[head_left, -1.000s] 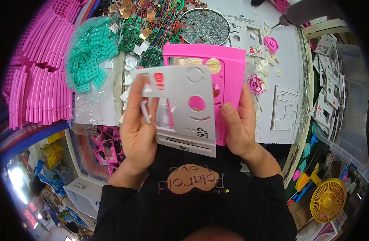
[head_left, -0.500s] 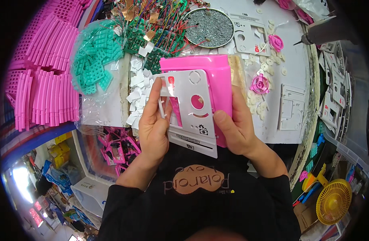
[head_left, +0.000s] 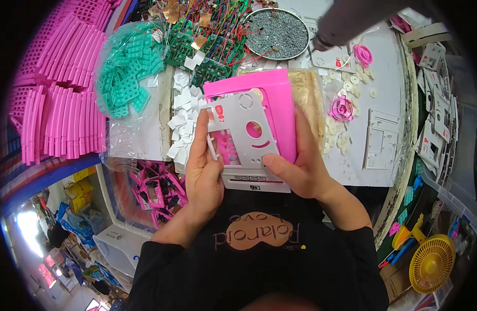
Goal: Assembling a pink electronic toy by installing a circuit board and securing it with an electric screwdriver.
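A white printed faceplate (head_left: 241, 122) with a rectangular window and a round hole lies tilted over a pink plastic housing (head_left: 274, 85), in front of my chest. My left hand (head_left: 204, 179) is closed on the faceplate's left edge, where a narrow white piece (head_left: 212, 147) stands by the window. My right hand (head_left: 306, 168) grips the housing's right side, and its thumb presses on the faceplate's lower right. The fingers of that hand are hidden behind the housing. Through the window shows pink plastic.
A dark, blurred screwdriver-like tool (head_left: 347, 26) hangs at the upper right, near a round tray of screws (head_left: 280, 33). Green circuit boards (head_left: 210, 72) with wires, white paper squares (head_left: 182, 111), teal parts (head_left: 127, 83) and stacked pink parts (head_left: 67, 124) lie leftward; white discs (head_left: 342, 140) lie right.
The faceplate has come down closer onto the pink housing, turning flatter. My right thumb has shifted from the housing's edge onto the faceplate. The hanging tool has swung left.
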A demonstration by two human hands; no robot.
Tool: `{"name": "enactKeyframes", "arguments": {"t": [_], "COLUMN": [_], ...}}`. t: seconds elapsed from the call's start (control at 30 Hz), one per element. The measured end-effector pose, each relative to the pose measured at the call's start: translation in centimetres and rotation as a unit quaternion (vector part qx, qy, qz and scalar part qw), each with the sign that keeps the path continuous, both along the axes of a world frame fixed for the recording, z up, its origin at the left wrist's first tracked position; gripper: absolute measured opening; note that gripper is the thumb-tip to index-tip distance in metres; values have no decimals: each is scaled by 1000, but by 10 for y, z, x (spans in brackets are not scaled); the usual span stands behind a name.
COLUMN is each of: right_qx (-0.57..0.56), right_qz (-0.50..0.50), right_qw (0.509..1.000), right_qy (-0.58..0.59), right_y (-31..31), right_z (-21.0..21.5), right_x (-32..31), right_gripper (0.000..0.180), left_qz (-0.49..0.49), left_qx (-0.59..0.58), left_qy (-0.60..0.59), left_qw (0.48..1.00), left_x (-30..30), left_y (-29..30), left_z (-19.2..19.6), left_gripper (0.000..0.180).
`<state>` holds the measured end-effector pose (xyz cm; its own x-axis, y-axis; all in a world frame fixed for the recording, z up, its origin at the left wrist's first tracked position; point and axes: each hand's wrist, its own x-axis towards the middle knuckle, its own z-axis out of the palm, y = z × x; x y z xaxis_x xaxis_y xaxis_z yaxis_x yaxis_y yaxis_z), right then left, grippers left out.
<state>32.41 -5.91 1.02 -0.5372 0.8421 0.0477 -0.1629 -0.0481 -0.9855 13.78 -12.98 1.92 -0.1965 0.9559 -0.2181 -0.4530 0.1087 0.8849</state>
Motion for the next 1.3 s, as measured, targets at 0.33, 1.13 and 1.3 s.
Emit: {"name": "enactKeyframes", "arguments": {"t": [0.33, 1.13, 1.3], "right_qx": [-30, -78, -134], "right_qz": [82, 72, 60], "right_qw": [996, 988, 975], "right_qy": [3, 110, 169], "right_y": [6, -13, -15], "right_z": [7, 1, -2], "right_x": [1, -19, -20], "right_gripper": [81, 74, 72], "left_qz": [-23, 67, -12], "left_qx": [6, 25, 50], "left_qy": [-42, 203, 259], "left_qw": [999, 977, 964], "left_x": [-9, -8, -32], "left_y": [-2, -1, -8], "left_z": [-2, 14, 6], "left_gripper": [84, 85, 81]}}
